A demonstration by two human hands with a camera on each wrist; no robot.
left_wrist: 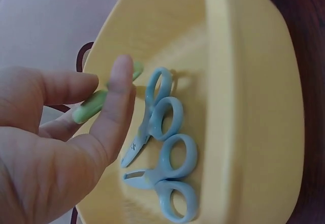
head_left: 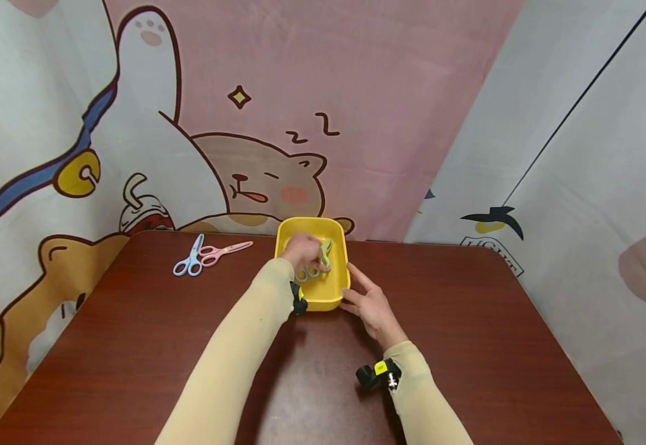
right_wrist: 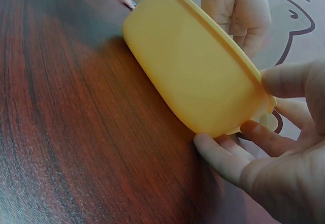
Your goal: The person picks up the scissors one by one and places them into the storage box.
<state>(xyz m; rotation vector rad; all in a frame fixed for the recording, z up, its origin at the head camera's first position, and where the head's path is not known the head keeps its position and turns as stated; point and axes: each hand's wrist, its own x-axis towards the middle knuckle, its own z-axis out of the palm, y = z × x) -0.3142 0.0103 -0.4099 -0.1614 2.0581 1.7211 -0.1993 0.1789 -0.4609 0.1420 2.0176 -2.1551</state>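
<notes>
A yellow plastic bin [head_left: 331, 289] stands toward the back of the table. My left hand [head_left: 303, 248] reaches into it and pinches a green pair of scissors [left_wrist: 91, 106] between thumb and fingers, which partly hide it. Beneath that hand, two light-blue pairs of scissors [left_wrist: 170, 117] lie in the bin, handles toward one wall. My right hand [head_left: 375, 312] holds the bin at its near right corner. In the right wrist view, its thumb [right_wrist: 287, 79] is at the rim and its other fingers [right_wrist: 223, 158] are lower on the outside.
Left of the bin, blue scissors [head_left: 193, 258] and pink scissors [head_left: 225, 252] lie on the brown table [head_left: 445, 296], their handles touching or overlapping. A cartoon-printed cloth [head_left: 356, 123] hangs behind the table's back edge.
</notes>
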